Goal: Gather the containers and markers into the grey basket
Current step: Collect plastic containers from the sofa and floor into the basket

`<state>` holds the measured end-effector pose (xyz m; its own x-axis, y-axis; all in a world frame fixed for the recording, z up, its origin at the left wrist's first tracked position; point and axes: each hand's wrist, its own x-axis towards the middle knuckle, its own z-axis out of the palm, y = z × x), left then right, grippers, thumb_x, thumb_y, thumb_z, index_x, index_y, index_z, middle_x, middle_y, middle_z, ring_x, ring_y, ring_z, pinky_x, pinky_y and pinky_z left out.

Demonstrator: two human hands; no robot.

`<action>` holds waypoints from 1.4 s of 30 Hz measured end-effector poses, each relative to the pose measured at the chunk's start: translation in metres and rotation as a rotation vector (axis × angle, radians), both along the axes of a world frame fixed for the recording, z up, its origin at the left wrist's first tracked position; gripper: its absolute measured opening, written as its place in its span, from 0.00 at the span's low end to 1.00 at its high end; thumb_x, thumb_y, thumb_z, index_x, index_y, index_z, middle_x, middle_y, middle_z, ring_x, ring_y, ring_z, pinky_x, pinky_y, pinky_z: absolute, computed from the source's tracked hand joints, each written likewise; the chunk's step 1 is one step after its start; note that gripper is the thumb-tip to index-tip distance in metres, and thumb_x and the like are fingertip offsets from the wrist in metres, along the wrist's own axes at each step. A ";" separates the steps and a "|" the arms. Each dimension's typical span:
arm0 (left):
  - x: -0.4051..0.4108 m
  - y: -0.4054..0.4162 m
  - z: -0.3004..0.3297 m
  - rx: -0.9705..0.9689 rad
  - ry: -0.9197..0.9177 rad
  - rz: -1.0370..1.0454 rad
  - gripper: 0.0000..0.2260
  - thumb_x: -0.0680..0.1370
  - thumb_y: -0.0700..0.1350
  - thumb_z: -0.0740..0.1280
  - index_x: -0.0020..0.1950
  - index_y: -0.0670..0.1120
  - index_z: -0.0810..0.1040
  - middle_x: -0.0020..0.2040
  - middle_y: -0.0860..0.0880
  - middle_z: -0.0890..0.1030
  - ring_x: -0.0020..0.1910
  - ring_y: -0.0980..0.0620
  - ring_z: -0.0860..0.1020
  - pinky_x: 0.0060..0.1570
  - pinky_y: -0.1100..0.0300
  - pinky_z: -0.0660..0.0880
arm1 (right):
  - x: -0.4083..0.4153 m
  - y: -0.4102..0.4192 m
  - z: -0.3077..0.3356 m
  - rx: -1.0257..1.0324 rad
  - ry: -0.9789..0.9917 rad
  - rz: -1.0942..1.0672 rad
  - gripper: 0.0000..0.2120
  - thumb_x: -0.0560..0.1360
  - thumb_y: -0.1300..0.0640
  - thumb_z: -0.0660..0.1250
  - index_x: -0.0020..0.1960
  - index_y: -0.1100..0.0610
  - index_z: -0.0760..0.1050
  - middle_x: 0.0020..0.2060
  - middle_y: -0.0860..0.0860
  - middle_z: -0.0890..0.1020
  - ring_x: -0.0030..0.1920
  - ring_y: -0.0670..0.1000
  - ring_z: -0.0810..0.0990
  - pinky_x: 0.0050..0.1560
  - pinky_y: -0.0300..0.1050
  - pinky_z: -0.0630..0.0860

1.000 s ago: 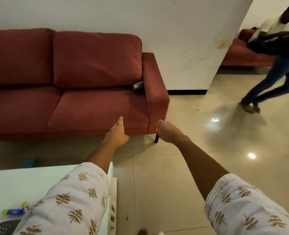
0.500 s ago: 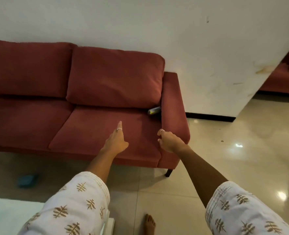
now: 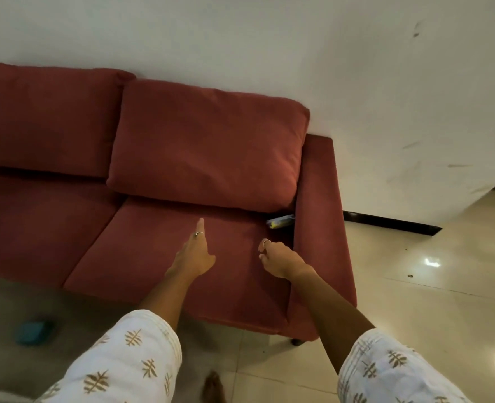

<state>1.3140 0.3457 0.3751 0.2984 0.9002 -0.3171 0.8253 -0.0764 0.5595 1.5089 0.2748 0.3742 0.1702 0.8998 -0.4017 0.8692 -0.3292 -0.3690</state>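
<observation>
Marker (image 3: 279, 221), possibly a yellow-and-blue one though it was too blurred to be sure, was seen lying on the red sofa (image 3: 159, 257) seat, wedged in the back corner against the armrest (image 3: 319, 216). The right hand (image 3: 281, 258) was held just in front of it, apart, fingers loosely curled around nothing. The left hand (image 3: 195, 254) was stretched over the seat cushion, forefinger extended, empty.

Left grip (image 3: 195, 254) open; right grip (image 3: 281, 258) curled, empty
</observation>
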 end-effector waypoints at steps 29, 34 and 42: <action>0.092 0.242 -0.134 -0.350 0.285 0.083 0.24 0.76 0.45 0.66 0.71 0.43 0.67 0.73 0.46 0.64 0.70 0.45 0.68 0.70 0.55 0.65 | 0.155 0.261 -0.210 -0.314 0.912 -1.472 0.31 0.77 0.48 0.62 0.73 0.62 0.57 0.68 0.57 0.67 0.65 0.62 0.71 0.50 0.56 0.79; 0.098 0.245 -0.144 -0.376 0.285 0.104 0.24 0.76 0.45 0.66 0.72 0.43 0.67 0.73 0.44 0.64 0.71 0.45 0.66 0.69 0.58 0.61 | 0.154 0.265 -0.210 -0.202 0.928 -1.608 0.20 0.78 0.65 0.59 0.69 0.65 0.64 0.59 0.61 0.72 0.64 0.59 0.74 0.63 0.56 0.73; 0.075 0.242 -0.123 -0.391 0.251 0.209 0.23 0.77 0.46 0.66 0.71 0.43 0.68 0.72 0.44 0.66 0.70 0.45 0.68 0.68 0.58 0.63 | 0.084 0.268 -0.187 -0.155 0.990 -1.517 0.22 0.77 0.62 0.62 0.70 0.64 0.61 0.63 0.63 0.73 0.57 0.61 0.78 0.51 0.53 0.79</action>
<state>1.3888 0.5878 0.2517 -0.0044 0.7323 -0.6809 0.9132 0.2805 0.2958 1.5933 0.5429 0.1875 0.3881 0.1584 -0.9079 -0.6796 -0.6163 -0.3980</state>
